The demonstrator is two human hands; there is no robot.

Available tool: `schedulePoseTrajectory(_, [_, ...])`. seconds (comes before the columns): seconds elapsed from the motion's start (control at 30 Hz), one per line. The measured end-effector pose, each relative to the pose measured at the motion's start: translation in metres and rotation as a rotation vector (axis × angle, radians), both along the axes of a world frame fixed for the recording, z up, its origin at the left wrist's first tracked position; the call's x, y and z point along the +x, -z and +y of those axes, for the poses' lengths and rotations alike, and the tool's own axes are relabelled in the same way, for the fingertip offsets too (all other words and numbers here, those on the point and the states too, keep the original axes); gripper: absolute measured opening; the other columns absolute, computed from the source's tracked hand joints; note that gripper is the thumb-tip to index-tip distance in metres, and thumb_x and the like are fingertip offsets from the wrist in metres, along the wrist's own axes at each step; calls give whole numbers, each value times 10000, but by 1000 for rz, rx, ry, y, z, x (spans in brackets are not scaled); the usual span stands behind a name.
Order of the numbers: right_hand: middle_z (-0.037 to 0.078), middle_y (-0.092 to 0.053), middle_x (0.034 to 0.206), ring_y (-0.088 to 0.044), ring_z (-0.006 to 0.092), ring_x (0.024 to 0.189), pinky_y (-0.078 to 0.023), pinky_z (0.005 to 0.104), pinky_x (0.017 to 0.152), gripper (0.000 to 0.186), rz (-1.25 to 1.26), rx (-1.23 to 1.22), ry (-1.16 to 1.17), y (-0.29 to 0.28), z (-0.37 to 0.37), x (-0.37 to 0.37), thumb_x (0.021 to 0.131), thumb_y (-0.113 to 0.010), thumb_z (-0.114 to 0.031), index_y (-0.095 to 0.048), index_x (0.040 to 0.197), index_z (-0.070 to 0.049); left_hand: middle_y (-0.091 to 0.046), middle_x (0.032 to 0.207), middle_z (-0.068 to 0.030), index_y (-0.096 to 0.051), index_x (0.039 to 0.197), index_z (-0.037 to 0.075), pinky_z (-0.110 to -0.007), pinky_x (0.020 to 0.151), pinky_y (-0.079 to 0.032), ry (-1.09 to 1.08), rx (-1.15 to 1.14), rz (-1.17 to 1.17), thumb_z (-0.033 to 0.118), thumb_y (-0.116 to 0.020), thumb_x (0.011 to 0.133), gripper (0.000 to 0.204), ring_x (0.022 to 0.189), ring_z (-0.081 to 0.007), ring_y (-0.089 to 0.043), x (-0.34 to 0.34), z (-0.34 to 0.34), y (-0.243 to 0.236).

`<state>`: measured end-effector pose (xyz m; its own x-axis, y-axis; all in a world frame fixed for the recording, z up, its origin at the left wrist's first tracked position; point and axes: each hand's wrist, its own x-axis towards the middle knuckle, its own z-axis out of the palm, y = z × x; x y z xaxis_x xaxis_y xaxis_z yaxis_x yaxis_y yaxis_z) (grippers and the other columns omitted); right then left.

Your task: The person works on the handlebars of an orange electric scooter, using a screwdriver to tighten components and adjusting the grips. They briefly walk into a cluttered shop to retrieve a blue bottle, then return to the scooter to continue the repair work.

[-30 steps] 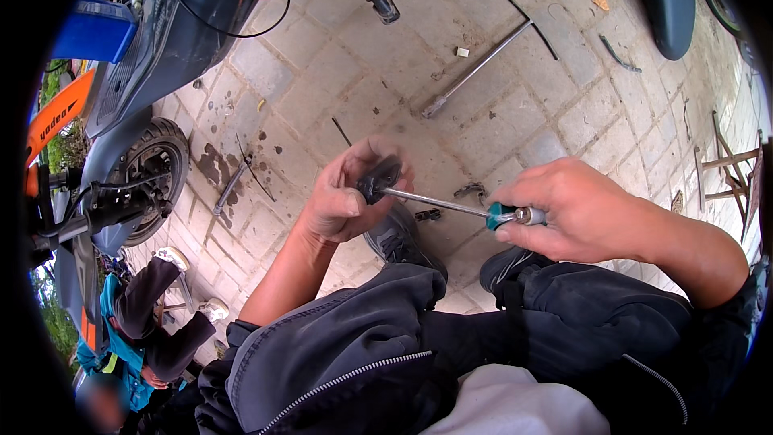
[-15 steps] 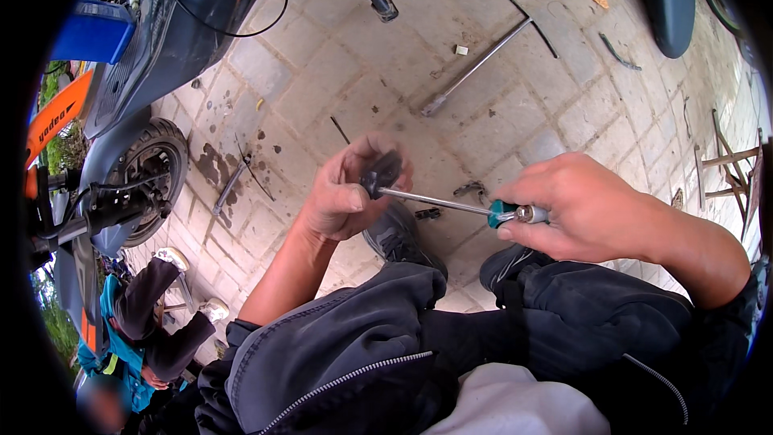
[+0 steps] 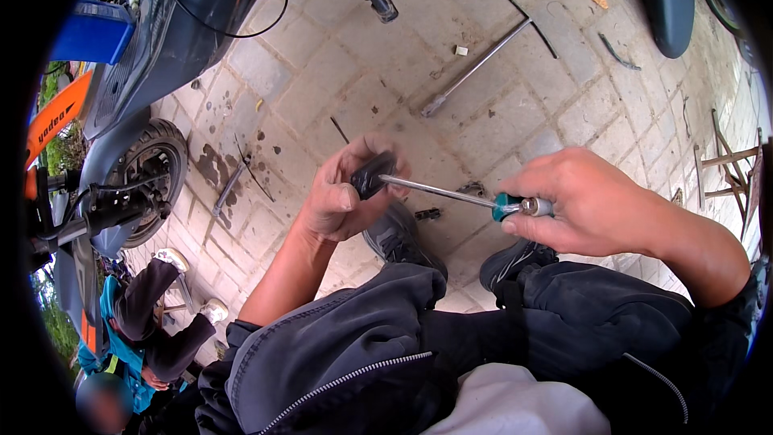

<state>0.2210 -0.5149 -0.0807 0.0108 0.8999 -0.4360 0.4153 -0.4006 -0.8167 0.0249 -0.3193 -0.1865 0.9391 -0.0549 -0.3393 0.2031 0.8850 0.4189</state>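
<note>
My left hand point(image 3: 342, 197) grips a small black part point(image 3: 372, 176) above my knees. My right hand point(image 3: 592, 201) holds a screwdriver point(image 3: 451, 193) by its teal handle, its steel shaft pointing left with the tip set into the black part. Both hands hover over my dark trousers and dark shoes point(image 3: 398, 238), above the paved ground. A small dark piece point(image 3: 427, 213) lies on the paving just below the shaft.
A dark scooter point(image 3: 137, 89) with its front wheel stands at the left. A long metal rod point(image 3: 475, 68) lies on the grey paving point(image 3: 338, 56) further off. Another person point(image 3: 141, 330) in teal and black crouches at the lower left. Metal frames point(image 3: 729, 161) stand at the right.
Both hands have stayed almost in place; the screwdriver has shifted slightly against the black part in my left hand.
</note>
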Motion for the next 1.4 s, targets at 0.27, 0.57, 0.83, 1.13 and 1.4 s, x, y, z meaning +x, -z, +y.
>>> schedulePoseTrajectory(0.27, [143,-632,775,-604,257,709,-469,349,665,234,162,-238,122,-1,-4,30,743,-684,-187,-655,872,5,-467,975,-36,-489,1093,78,-283,745,-376,-68,-7,-18,351,-839,616,651,861,-150,-457,-7,6,3])
schedulePoseTrajectory(0.57, [215,-592,699,-576,371,699,-458,412,649,266,-336,-343,97,45,-48,83,738,-628,-243,-639,816,12,-574,972,-90,-535,995,25,-329,797,-434,2,1971,372,144,-757,662,418,874,-206,-541,4,91,-39])
schedulePoseTrajectory(0.83, [203,-601,717,-582,377,724,-465,434,655,240,-316,-279,-7,53,-53,67,720,-654,-262,-659,813,-40,-525,957,-118,-511,971,-21,-344,735,-435,-311,1914,596,171,-778,630,473,820,-220,-490,-5,101,13])
schedulePoseTrajectory(1.13, [200,-616,740,-585,374,720,-464,412,660,257,-293,-320,-6,45,-36,64,721,-655,-246,-666,854,-27,-542,750,3,-583,904,69,-244,600,-362,-1040,758,688,159,-742,756,235,658,-90,-467,-47,131,45])
schedulePoseTrajectory(1.4, [198,-605,697,-587,365,671,-468,381,638,250,-269,-294,8,49,-41,57,689,-657,-217,-657,814,0,-551,830,26,-572,967,104,-268,635,-364,-1133,471,730,150,-734,741,281,696,-115,-472,-81,145,86])
